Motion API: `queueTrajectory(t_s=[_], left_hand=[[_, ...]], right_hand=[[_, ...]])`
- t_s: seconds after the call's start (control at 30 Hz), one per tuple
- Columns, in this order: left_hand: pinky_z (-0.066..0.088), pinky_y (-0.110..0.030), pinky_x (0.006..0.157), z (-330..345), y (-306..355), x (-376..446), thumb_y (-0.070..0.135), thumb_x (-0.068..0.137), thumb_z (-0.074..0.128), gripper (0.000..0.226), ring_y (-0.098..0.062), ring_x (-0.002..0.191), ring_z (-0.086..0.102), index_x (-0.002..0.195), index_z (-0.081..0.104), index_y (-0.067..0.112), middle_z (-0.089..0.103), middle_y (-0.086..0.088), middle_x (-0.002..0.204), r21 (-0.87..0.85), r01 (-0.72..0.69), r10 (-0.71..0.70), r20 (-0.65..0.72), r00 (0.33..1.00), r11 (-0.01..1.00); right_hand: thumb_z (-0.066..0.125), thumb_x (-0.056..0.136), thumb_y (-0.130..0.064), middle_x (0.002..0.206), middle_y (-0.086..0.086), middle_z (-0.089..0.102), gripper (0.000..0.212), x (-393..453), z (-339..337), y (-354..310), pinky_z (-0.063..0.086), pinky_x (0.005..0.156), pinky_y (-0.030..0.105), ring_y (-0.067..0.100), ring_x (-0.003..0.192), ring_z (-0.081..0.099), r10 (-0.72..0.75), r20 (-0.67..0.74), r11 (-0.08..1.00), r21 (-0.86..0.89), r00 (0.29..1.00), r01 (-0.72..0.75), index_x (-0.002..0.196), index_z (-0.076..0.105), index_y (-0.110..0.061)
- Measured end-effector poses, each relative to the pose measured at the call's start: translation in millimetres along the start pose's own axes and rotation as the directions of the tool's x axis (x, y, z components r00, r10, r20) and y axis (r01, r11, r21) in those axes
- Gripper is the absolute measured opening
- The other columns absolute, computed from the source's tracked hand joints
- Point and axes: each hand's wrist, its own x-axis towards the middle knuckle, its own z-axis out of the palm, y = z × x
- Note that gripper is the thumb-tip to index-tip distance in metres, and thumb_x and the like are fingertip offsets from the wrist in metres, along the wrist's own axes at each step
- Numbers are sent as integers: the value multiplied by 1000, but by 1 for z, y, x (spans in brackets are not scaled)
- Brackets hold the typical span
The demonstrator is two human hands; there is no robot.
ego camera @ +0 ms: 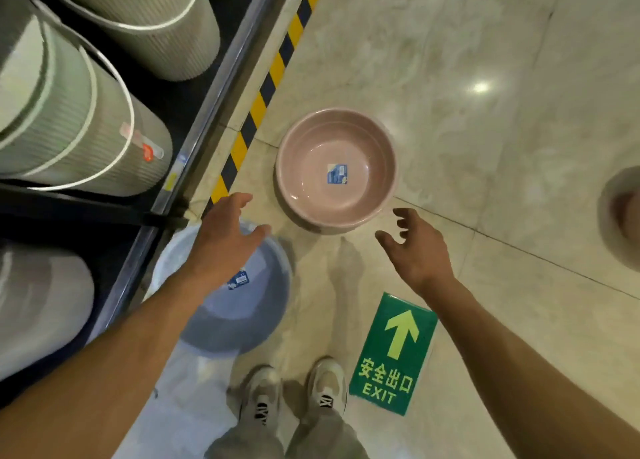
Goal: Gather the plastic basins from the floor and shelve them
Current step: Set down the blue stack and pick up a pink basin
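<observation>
A pink plastic basin (336,167) stands upright on the marble floor, a small label stuck inside it. Nearer me, a blue basin (242,313) lies on the floor by the shelf foot, partly hidden under my left forearm. At the right edge of the view a third pink basin (621,212) is cut off by the frame. My left hand (225,233) hovers above the blue basin with fingers straight, holding nothing. My right hand (415,243) hangs below and right of the pink basin, fingers loosely spread and empty. Neither hand touches a basin.
A dark metal shelf (194,139) on the left holds ribbed pale-green bins (69,122) lying on their sides. Yellow-and-black hazard tape (263,101) runs along the floor by the shelf. A green EXIT arrow sign (394,351) is stuck to the floor beside my shoes (294,392).
</observation>
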Motion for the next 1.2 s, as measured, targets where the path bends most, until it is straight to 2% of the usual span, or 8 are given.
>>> queueTrajectory(t_s=[0.17, 0.37, 0.53, 0.67, 0.83, 0.93, 1.07, 1.2], left_hand=[[43, -35, 96, 12, 33, 37, 35, 89, 74, 63, -26, 127, 54, 144, 49, 15, 56, -9, 141, -27, 42, -40, 72, 997, 999], [47, -46, 102, 27, 30, 107, 35, 87, 75, 68, -33, 130, 53, 145, 48, 12, 56, -13, 141, 62, 98, -105, 121, 987, 993], [51, -51, 92, 52, 1, 171, 50, 86, 69, 70, -39, 125, 52, 141, 47, 12, 56, -16, 136, 452, 21, -101, 153, 983, 892], [49, -51, 89, 82, -26, 212, 54, 86, 66, 71, -43, 122, 54, 139, 49, 10, 57, -19, 134, 527, -1, -93, 152, 984, 850], [54, -55, 81, 121, -55, 244, 60, 79, 67, 67, -45, 106, 60, 123, 56, 11, 64, -19, 114, 472, -14, -54, 131, 990, 881], [55, -49, 78, 138, -63, 258, 64, 78, 67, 72, -42, 102, 63, 122, 52, 9, 65, -16, 111, 499, 66, -133, 101, 986, 864], [43, -36, 63, 150, -67, 266, 61, 79, 68, 65, -31, 77, 57, 113, 47, 10, 54, -5, 89, 498, 141, -192, 53, 980, 855], [42, -36, 62, 144, -54, 261, 55, 84, 66, 51, -28, 75, 51, 108, 41, 17, 55, -4, 87, 497, 188, -243, 47, 969, 847]], right_hand=[[66, 90, -49, 134, 7, 64, 62, 35, -39, 11, 52, 94, 46, 29, 119, 61, 86, -5, 996, -17, 996, -86, 143, 48, -22], [65, 90, -53, 136, 7, 63, 64, 109, -30, 10, 53, 93, 47, 29, 119, 62, 117, 16, 992, -59, 993, -115, 144, 47, -23], [64, 88, -56, 131, 5, 65, 66, 179, 5, 34, 52, 87, 44, 30, 115, 62, 121, 40, 981, -160, 992, -113, 144, 46, -26], [63, 87, -55, 129, 5, 66, 68, 234, 37, 61, 51, 85, 46, 33, 114, 62, 121, 57, 959, -264, 991, -102, 145, 43, -26], [58, 85, -56, 92, 4, 64, 54, 290, 74, 86, 43, 65, 39, 31, 76, 58, 130, 22, 950, -290, 991, -118, 126, 41, -24], [64, 84, -54, 80, 1, 56, 47, 306, 90, 99, 42, 64, 39, 30, 71, 54, 180, 50, 930, -335, 982, -153, 105, 37, -21], [64, 85, -53, 72, -4, 48, 47, 311, 101, 110, 37, 61, 37, 25, 63, 48, 153, 42, 945, -297, 987, -134, 99, 36, -19], [60, 88, -48, 72, -3, 45, 39, 302, 88, 105, 36, 64, 38, 30, 68, 50, 109, 50, 945, -315, 993, -88, 98, 38, -17]])
